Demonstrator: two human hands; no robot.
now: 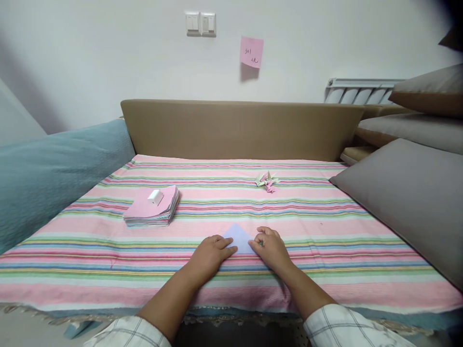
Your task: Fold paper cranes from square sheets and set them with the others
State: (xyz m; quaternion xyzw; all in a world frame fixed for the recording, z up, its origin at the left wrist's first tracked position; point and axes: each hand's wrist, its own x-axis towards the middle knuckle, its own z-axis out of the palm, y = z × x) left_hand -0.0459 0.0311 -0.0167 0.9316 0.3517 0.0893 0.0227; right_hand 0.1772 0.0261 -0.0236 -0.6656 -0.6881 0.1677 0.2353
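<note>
A pale blue-violet sheet of paper [238, 240], folded into a triangle with its point away from me, lies on the striped cloth. On its left corner rests my left hand [213, 253], fingers stretched out and pressing the paper flat. My right hand [270, 246] is at the right corner, thumb and forefinger closed together on the paper's edge. Farther back sit several small folded paper figures [267, 181] in pink and pale green. To the left is a thick stack of coloured paper [150, 207], with a small white block [155, 197] on top.
A pink striped cloth [307, 279] covers the surface. Behind it stands a brown padded backrest [238, 129]. Grey cushions [405, 193] are piled on the right, and a blue-green covered armrest [65, 168] borders the left. A pink note [251, 52] sticks to the wall.
</note>
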